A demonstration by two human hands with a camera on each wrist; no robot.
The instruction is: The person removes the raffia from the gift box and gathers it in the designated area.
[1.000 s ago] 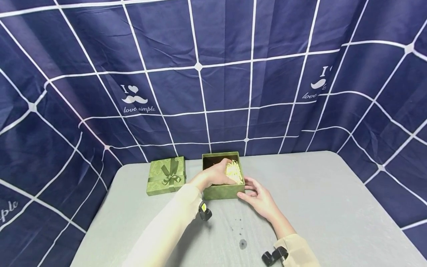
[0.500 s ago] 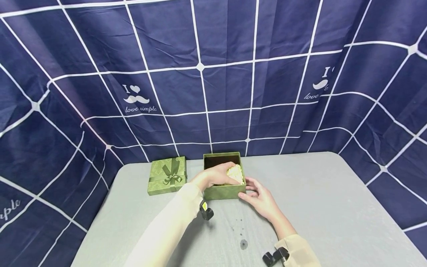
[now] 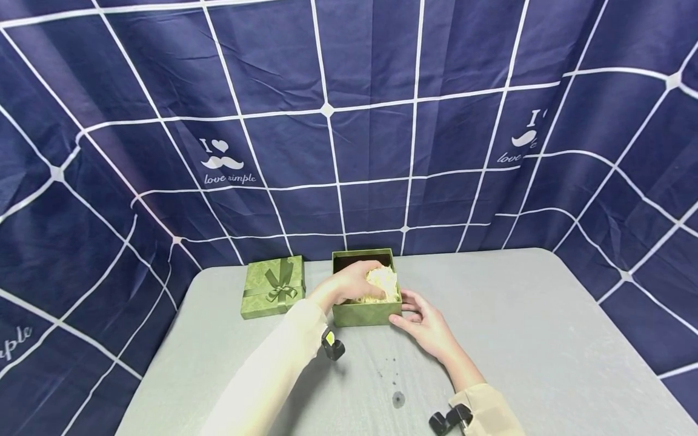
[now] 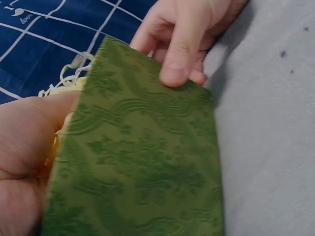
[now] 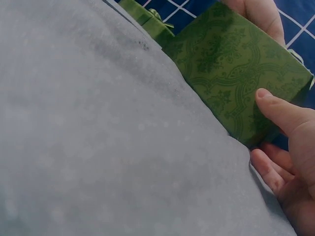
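A green patterned gift box (image 3: 366, 315) stands lidless at the back of the table. My left hand (image 3: 351, 283) reaches in over its front rim, thumb and fingers around pale yellow shredded paper (image 3: 385, 280); the fingertips are hidden inside. At the box's front right corner my right hand (image 3: 428, 324) grips from outside. Its thumb (image 5: 275, 105) lies on the front wall, and the other fingers are round the side. In the left wrist view, strands of shredded paper (image 4: 69, 81) stick up above the rim.
To the left of the box lies its green lid (image 3: 259, 301), tied with a ribbon bow (image 3: 280, 292). A dark blue curtain (image 3: 371, 151) with white lines hangs right behind the table (image 3: 518, 327). Small dark spots (image 3: 398, 399) mark the tabletop in front.
My left hand has drawn slightly left inside the box, and more of the shredded paper shows between thumb and fingers. The right hand keeps its place at the corner.
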